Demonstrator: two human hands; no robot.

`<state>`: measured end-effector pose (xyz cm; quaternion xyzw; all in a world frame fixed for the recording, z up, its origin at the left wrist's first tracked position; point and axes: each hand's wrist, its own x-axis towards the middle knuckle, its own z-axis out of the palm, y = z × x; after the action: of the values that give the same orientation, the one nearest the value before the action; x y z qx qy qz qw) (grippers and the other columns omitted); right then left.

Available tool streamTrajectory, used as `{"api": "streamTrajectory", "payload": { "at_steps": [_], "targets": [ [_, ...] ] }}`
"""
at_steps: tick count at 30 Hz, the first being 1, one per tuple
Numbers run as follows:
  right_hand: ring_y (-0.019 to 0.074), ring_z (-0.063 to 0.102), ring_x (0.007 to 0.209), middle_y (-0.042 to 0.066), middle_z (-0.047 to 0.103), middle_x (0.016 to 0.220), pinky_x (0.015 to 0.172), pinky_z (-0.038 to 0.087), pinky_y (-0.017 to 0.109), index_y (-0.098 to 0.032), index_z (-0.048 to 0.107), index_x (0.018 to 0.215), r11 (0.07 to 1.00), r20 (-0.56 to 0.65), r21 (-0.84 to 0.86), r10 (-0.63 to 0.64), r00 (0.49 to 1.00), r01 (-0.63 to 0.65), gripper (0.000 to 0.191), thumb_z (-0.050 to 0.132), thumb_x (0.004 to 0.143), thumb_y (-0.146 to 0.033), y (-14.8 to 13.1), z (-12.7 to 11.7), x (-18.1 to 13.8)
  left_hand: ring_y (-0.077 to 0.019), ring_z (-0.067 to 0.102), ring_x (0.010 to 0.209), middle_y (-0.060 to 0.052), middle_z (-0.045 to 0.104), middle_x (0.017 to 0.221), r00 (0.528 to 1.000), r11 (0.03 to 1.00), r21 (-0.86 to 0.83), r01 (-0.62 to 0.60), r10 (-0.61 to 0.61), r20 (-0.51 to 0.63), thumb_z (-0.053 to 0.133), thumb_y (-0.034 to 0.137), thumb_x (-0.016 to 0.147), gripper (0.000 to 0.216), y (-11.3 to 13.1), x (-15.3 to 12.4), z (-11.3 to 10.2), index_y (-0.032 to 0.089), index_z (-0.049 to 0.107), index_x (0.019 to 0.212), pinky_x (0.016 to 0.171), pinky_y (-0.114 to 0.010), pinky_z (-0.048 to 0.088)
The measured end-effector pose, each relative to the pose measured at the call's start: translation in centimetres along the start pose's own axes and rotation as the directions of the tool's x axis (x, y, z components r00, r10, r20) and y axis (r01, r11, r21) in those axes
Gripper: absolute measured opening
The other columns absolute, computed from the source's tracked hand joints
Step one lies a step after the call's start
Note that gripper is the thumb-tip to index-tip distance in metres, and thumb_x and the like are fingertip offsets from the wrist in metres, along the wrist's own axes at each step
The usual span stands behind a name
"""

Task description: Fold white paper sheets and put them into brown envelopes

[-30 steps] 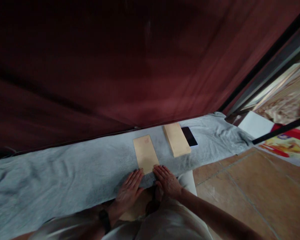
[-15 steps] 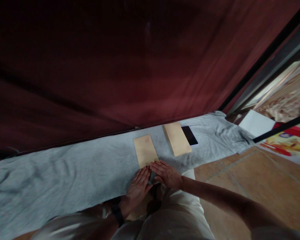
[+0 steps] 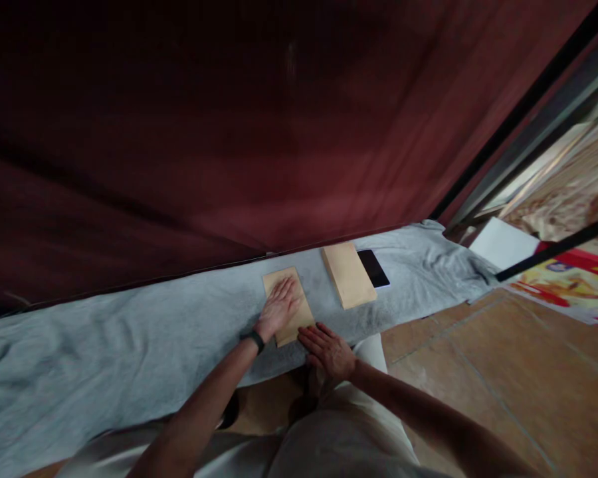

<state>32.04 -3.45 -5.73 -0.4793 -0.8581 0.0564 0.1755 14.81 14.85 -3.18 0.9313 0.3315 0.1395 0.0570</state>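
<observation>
A tan envelope (image 3: pixel 299 317) lies on a long grey towel (image 3: pixel 129 338) spread on the floor. My left hand (image 3: pixel 278 307) rests flat on the envelope with fingers stretched out, a dark band on its wrist. Just below the envelope's near corner, my right hand (image 3: pixel 329 348) lies palm down on the towel, fingers spread and fingertips beside the envelope. To the right, a stack of tan envelopes (image 3: pixel 349 274) sits on the towel, and a dark phone (image 3: pixel 373 267) lies against its right side.
A dark red curtain (image 3: pixel 229 133) hangs behind the towel. Brown floor tiles (image 3: pixel 503 372) lie to the right. A white sheet (image 3: pixel 503 244) and a colourful printed sheet (image 3: pixel 573 285) lie at the far right beneath dark bars. My light-clothed knees fill the bottom.
My left hand has slid forward from the towel's near edge onto the envelope. My right hand has stayed near the envelope's near corner.
</observation>
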Motion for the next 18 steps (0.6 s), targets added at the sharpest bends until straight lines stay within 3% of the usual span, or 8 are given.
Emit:
{"api": "streamTrajectory", "payload": {
  "at_steps": [5, 18],
  "targets": [
    [0.0253, 0.044, 0.144, 0.013, 0.044, 0.159, 0.121, 0.033, 0.048, -0.017, 0.036, 0.158, 1.000, 0.015, 0.010, 0.014, 1.000, -0.014, 0.059, 0.051, 0.103, -0.037, -0.1, -0.1, 0.0, -0.0265, 0.033, 0.152, -0.014, 0.043, 0.160, 0.998, 0.997, 0.074, 0.006, -0.011, 0.064, 0.032, 0.040, 0.104, 0.059, -1.6, 2.5, 1.6, 0.010, 0.042, 0.153, 0.126, -0.049, 0.024],
    [0.0240, 0.045, 0.144, 0.011, 0.044, 0.160, 0.122, 0.033, 0.047, -0.018, 0.036, 0.157, 0.998, 0.033, 0.043, 0.049, 0.998, -0.050, 0.058, 0.048, 0.104, -0.038, -0.2, -0.2, 0.1, -0.0219, 0.028, 0.154, -0.013, 0.038, 0.163, 0.978, 0.985, 0.021, -0.174, 0.170, 0.117, 0.029, 0.038, 0.106, 0.058, -0.1, 0.2, 2.1, 0.013, 0.036, 0.157, 0.127, -0.046, 0.020]
  ]
}}
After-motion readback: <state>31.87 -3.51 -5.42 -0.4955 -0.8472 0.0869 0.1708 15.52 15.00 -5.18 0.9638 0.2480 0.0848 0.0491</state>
